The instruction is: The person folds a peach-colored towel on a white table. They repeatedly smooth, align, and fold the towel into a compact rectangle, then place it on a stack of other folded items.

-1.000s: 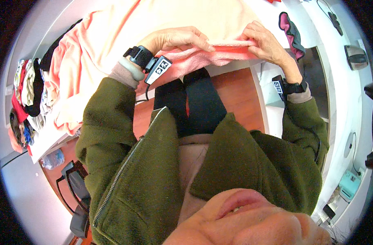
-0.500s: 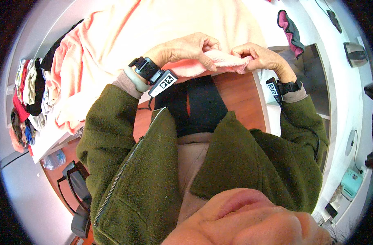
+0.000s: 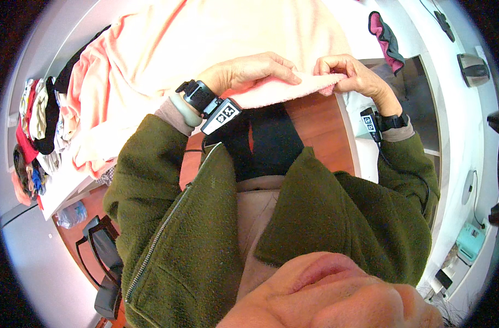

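Observation:
A large pink fleece blanket [image 3: 167,82] spreads over the white table, its near edge lifted toward me. My right hand [image 3: 358,76] pinches the corner of that edge between thumb and bent fingers. To its left, my left hand [image 3: 255,71] is closed along the same edge, thumb and fingers close together at the fabric. The edge between and below my hands is stretched into a fairly flat strip. Part of the left fingers' grip is hidden by the hand itself.
A clothes pile [image 3: 39,115] lies at the left end of the table, beside a black chair [image 3: 104,246] and a plastic bottle [image 3: 72,214]. On the right are a pink-and-grey cloth piece [image 3: 387,44], a dark recess [image 3: 418,98] and a teal box [image 3: 470,243].
The bunched edge has been drawn out flatter. My right hand has shifted slightly right with the corner; the left thumb and fingers have come closer together.

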`<action>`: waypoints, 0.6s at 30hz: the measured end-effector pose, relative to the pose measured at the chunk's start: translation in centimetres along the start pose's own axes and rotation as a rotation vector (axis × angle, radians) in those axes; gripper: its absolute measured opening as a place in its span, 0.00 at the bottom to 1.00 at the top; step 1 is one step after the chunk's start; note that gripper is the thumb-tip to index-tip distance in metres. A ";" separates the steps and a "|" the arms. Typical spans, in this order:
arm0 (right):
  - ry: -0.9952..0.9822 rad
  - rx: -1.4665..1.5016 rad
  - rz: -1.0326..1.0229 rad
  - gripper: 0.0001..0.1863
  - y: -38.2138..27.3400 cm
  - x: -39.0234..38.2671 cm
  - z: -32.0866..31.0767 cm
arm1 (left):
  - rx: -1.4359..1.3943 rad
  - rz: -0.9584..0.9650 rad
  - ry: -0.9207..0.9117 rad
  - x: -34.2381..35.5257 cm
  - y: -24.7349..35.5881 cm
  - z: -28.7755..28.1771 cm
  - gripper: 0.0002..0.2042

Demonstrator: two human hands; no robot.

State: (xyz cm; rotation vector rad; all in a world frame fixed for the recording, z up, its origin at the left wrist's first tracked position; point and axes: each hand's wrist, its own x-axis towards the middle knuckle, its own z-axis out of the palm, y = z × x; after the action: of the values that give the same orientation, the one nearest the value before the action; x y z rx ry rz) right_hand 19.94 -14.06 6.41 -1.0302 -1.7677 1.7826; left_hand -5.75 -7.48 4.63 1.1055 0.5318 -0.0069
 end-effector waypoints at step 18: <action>0.017 -0.203 -0.053 0.11 -2.6 -1.1 3.2 | 0.853 0.378 0.277 -3.1 1.3 3.1 0.16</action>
State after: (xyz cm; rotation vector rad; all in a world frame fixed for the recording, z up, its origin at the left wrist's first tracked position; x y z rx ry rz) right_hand 17.73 -16.72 8.90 -1.0618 -1.9783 1.5828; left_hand -6.84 -10.30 8.00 2.0500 0.5709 0.2742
